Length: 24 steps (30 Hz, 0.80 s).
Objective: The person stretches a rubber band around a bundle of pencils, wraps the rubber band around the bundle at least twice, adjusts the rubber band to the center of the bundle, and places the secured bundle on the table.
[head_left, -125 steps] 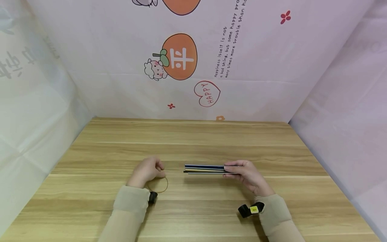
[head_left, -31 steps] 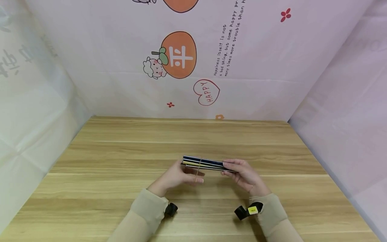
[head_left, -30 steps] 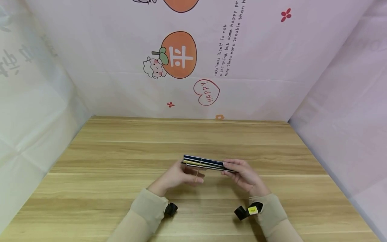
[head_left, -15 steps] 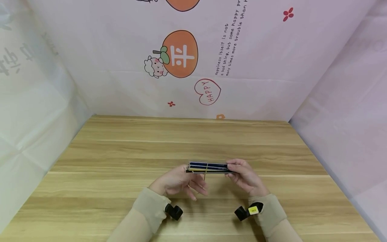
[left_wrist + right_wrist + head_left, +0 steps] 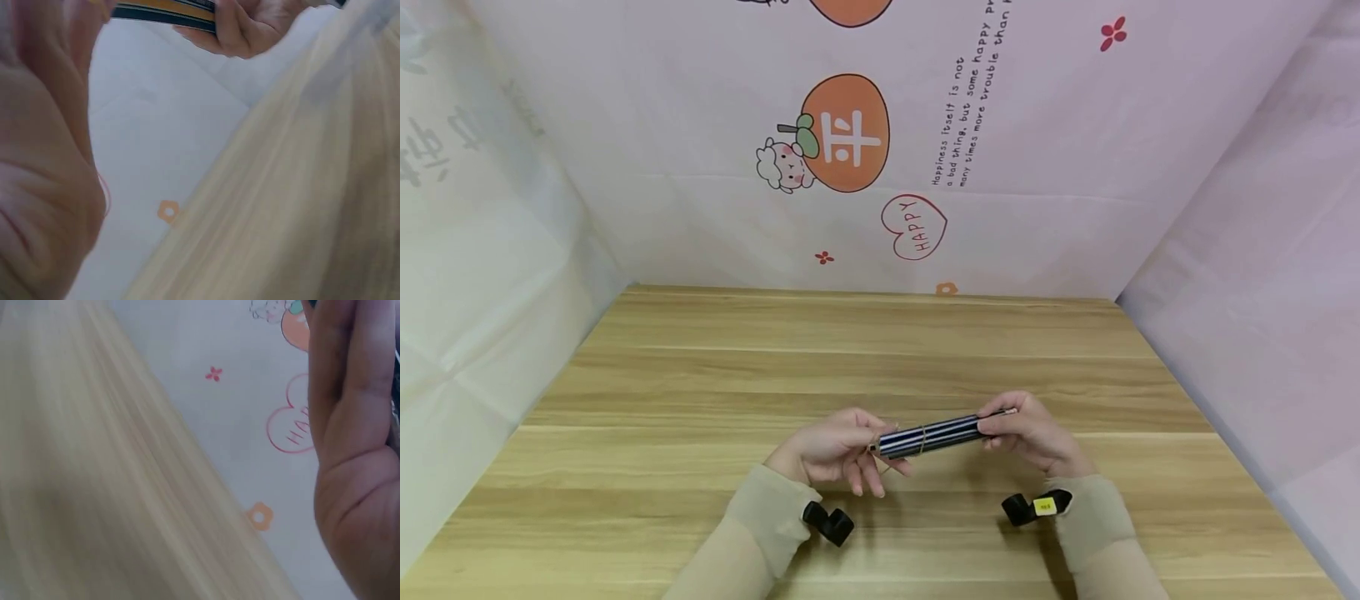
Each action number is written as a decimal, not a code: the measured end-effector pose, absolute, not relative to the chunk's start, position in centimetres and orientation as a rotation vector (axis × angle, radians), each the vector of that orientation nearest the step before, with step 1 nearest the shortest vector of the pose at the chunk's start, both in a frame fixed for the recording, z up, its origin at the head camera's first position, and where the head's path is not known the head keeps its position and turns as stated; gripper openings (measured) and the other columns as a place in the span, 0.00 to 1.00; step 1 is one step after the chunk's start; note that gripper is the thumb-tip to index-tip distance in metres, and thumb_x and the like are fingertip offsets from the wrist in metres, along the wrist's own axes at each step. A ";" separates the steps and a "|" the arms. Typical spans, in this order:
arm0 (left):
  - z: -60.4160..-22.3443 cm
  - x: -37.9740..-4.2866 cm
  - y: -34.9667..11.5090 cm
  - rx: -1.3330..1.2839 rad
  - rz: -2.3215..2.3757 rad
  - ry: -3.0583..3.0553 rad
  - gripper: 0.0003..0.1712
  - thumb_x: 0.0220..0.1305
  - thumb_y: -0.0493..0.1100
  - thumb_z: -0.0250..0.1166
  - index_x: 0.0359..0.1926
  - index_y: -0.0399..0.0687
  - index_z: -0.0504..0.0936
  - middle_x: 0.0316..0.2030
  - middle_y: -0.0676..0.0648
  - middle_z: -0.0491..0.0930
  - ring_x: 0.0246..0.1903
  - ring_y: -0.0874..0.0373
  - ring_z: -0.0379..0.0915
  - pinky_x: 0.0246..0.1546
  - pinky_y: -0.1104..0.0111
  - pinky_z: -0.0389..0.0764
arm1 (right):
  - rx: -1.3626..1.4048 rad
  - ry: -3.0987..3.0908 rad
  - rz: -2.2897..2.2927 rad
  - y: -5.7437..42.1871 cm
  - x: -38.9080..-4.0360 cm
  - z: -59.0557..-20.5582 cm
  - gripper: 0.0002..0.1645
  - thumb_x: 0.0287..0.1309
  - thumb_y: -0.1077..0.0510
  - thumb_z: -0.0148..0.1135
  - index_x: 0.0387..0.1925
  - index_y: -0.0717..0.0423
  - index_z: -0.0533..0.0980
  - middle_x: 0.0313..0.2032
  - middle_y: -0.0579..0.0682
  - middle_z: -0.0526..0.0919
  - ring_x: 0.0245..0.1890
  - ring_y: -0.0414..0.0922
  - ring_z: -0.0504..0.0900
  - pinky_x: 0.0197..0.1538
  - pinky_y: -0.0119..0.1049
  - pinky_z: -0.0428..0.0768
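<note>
A bundle of pencils (image 5: 951,433), dark blue with pale stripes, is held above the table, its left end tilted lower. My right hand (image 5: 1028,432) pinches the bundle's right end between thumb and fingers. A thin tan rubber band (image 5: 923,439) crosses the pencils left of their middle, and part of it loops out at my left fingers. My left hand (image 5: 838,450) is at the left end, thumb and curled fingers around the stretched band, some fingers spread below. In the left wrist view, yellow and dark green pencils (image 5: 165,14) show at the top edge.
The wood-grain table (image 5: 700,375) lies under both hands. A white printed cloth (image 5: 715,225) hangs behind it and along both sides. Black wrist cameras (image 5: 829,523) are strapped to both sleeves.
My left hand, earlier apart with the loose rubber band, has come to the pencils, and the band now crosses them. The bundle has just turned, its left end dropping, and the right hand shifted slightly right.
</note>
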<state>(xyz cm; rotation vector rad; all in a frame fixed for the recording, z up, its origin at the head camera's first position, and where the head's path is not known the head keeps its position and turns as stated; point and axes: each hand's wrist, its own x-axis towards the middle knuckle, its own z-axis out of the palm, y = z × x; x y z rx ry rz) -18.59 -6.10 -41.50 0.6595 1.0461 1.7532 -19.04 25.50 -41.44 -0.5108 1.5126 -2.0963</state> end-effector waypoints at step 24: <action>-41.6 -18.7 -4.2 0.246 1.935 1.580 0.21 0.68 0.35 0.62 0.57 0.25 0.76 0.45 0.35 0.84 0.33 0.55 0.86 0.36 0.66 0.87 | -0.300 2.196 -1.802 23.9 -18.2 -39.1 0.15 0.54 0.64 0.72 0.41 0.72 0.83 0.33 0.48 0.89 0.31 0.45 0.89 0.40 0.40 0.87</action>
